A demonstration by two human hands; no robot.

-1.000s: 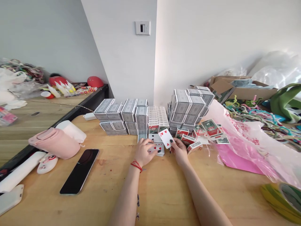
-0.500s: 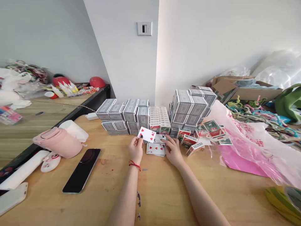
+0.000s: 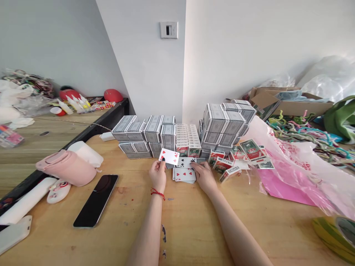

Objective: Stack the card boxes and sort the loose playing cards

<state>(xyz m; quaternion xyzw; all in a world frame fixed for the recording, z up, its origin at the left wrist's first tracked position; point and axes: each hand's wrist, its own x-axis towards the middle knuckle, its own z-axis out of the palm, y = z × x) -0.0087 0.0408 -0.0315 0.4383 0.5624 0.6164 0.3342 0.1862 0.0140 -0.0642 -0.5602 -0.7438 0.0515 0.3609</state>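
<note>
Pinching a heart card [image 3: 169, 156] in left fingers [image 3: 161, 169], toward the counter's [image 3: 188, 221] back edge; touching a black-marked card [image 3: 186, 161] with bent right fingers [image 3: 198, 167], can't tell if gripping. Probably light, slippery, bendy: best pinched by edges.

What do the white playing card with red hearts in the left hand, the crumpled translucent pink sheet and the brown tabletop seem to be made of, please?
White playing card: probably smooth coated card stock, thin and flat though pinched near one corner.
Pink sheet: likely thin plastic film, given its sheer folds and shiny creases.
Tabletop: satin wood or laminate; faint grain shows.
</note>
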